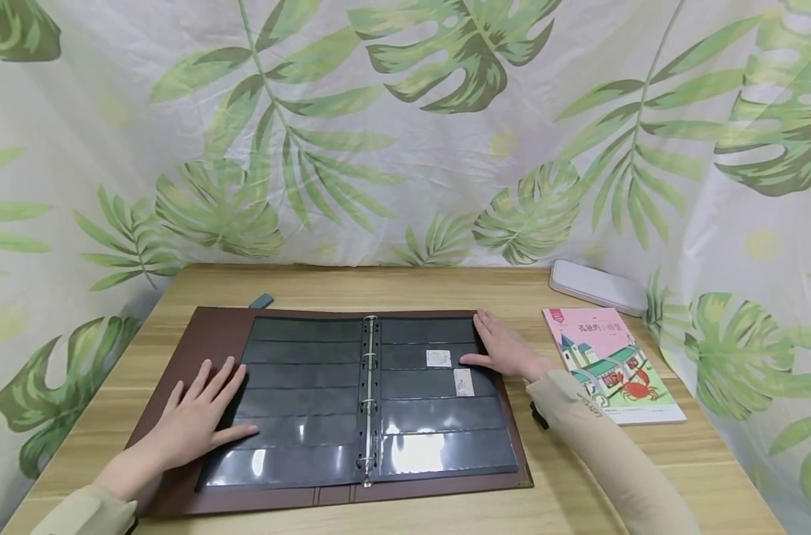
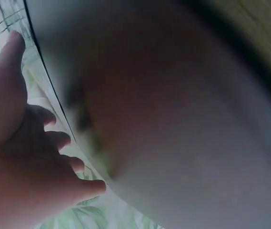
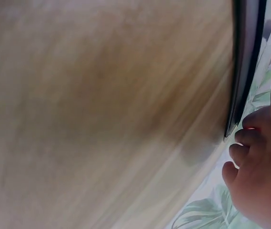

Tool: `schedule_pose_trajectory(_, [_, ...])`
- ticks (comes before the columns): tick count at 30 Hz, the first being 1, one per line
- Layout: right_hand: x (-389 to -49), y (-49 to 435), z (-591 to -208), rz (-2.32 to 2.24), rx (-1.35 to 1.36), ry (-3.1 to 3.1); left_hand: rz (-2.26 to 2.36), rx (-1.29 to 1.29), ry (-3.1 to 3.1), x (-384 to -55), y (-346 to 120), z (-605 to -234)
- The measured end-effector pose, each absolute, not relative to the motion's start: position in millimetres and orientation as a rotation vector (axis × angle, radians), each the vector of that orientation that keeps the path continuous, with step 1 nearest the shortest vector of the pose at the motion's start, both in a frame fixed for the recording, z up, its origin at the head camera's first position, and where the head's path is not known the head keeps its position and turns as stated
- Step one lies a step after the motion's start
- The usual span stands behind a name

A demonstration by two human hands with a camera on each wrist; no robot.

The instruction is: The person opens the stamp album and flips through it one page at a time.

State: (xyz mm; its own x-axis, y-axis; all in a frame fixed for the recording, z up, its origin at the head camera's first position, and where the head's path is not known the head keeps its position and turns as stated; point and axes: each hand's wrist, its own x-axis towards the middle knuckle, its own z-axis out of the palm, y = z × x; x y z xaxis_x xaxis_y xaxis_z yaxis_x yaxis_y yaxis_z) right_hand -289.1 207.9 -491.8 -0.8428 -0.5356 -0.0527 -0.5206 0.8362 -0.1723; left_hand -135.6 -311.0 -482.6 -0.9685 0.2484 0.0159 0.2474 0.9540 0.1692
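A ring-bound stamp album (image 1: 171, 386) with a brown cover lies open on the table, showing black pages with clear pocket rows. Two small stamps sit on the right page: a pale one (image 1: 438, 358) in an upper row and a purplish one (image 1: 464, 383) in the row below. My left hand (image 1: 194, 416) rests with spread fingers over the left page's outer edge. At the right page's upper outer edge is my right hand (image 1: 502, 348), fingers extended and thumb reaching over the page near the stamps. The left wrist view is mostly blurred.
Right of the album lies a pink picture book (image 1: 613, 364) with a crab on its cover. A white case (image 1: 595, 286) stands behind it. A small blue-grey object (image 1: 261, 301) lies behind the album's top left. Leaf-patterned cloth (image 1: 405, 148) hangs around the wooden table (image 1: 512, 290).
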Motion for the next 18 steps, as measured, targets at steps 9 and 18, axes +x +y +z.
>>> schedule_pose_trajectory(9, [-285.7,201.3,-486.4,-0.204,-0.837,2.900,0.179,0.406,3.087,-135.4,-309.1,-488.8])
schedule_pose_trajectory(18, [-282.8,197.9,-484.7,-0.188,-0.803,2.879,0.191,0.394,3.065,-136.4,-308.0,-495.4])
